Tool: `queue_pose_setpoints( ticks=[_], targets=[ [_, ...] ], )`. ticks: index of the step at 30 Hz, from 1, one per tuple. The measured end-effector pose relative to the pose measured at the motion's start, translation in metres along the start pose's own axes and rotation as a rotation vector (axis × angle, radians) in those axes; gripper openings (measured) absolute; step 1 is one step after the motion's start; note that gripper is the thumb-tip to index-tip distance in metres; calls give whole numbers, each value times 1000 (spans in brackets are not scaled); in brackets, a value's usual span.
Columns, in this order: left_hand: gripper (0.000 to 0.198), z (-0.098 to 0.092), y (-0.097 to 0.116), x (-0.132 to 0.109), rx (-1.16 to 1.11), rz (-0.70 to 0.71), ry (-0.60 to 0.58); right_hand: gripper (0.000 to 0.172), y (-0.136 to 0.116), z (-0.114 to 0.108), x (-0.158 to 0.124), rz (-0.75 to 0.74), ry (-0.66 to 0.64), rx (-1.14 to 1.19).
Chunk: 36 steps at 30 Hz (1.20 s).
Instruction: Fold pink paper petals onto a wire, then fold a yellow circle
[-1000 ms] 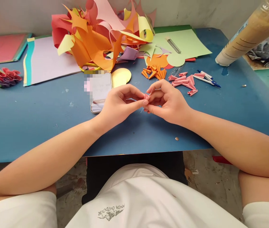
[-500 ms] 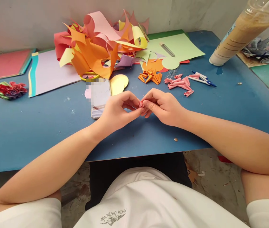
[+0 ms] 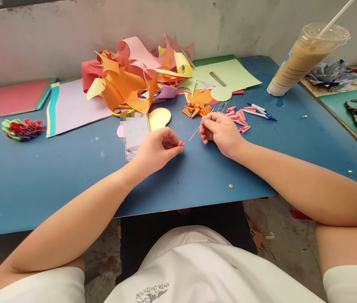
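My left hand (image 3: 163, 146) pinches a small pink rolled paper piece (image 3: 181, 143) between thumb and fingertips, mostly hidden. A hand's width to the right, my right hand (image 3: 219, 131) grips a thin straight stick like a needle (image 3: 194, 135), its lower end pointing down-left toward the left hand. Behind the right hand lie orange paper cones (image 3: 200, 108) and pink paper cones (image 3: 240, 117). A phone (image 3: 136, 130) lies just beyond my left wrist, beside round yellow paper pieces (image 3: 159, 118).
Curled paper scraps (image 3: 134, 80) heap at the back of the blue table (image 3: 71, 176). Pens (image 3: 260, 111) lie right of the cones. A tall iced-drink cup (image 3: 305, 59) stands back right. A ruffled paper flower (image 3: 23, 128) and lilac sheets (image 3: 74, 103) sit at left.
My hands have parted. The right hand has drawn away to the right with the thin stick, while the left keeps the pink piece. The camera view has shifted slightly.
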<state>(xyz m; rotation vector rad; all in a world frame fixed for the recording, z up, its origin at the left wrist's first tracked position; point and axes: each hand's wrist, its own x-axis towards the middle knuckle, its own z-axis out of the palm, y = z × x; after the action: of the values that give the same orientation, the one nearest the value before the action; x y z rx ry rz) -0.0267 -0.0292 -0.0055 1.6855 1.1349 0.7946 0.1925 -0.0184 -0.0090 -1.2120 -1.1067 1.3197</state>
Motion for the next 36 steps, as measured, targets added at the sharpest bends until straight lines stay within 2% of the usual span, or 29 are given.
queue_pose_setpoints(
  ticks=[2, 4, 8, 10, 12, 16, 19, 21, 23, 26, 28, 31, 33, 36],
  targets=[
    [29, -1, -1, -1, 14, -7, -46, 37, -2, -1, 1, -3, 57, 7],
    [30, -1, -1, -2, 25, -1, -92, 38, -2, -4, 2, -45, 48, -92],
    [27, 0, 0, -5, 47, 52, -111, 44, 2, -10, 3, -180, -91, -488],
    [24, 0, 0, -5, 72, 86, -95, 49, 4, -9, 0, -271, -141, -598],
    [24, 0, 0, -5, 97, 108, -70, 52, 5, -6, -4, -300, -246, -604],
    [33, 0, -1, -5, 108, 130, -40, 48, 5, 1, -12, -230, -488, -497],
    [36, 2, -1, -5, 55, 142, -71, 42, 4, 2, -14, -203, -517, -419],
    [34, 3, 0, -5, 16, 151, -84, 37, 3, -1, -14, -224, -477, -413],
    [31, 4, 1, -5, 7, 160, -78, 29, -1, -4, -13, -279, -384, -463],
    [29, -1, 2, -2, 64, 164, -26, 18, -15, -12, -10, -371, -132, -668],
    [26, -10, 1, 3, 153, 167, 40, 14, -26, -20, -7, -349, 52, -848],
    [20, -29, 0, 13, 375, 164, 134, 16, -41, -38, 0, -203, 269, -1091],
    [28, -42, 2, 16, 587, 115, 159, 13, -47, -52, 6, -109, 370, -1185],
    [65, -53, 9, 14, 829, -62, 177, 11, -50, -66, 11, -95, 511, -1277]
  ],
)
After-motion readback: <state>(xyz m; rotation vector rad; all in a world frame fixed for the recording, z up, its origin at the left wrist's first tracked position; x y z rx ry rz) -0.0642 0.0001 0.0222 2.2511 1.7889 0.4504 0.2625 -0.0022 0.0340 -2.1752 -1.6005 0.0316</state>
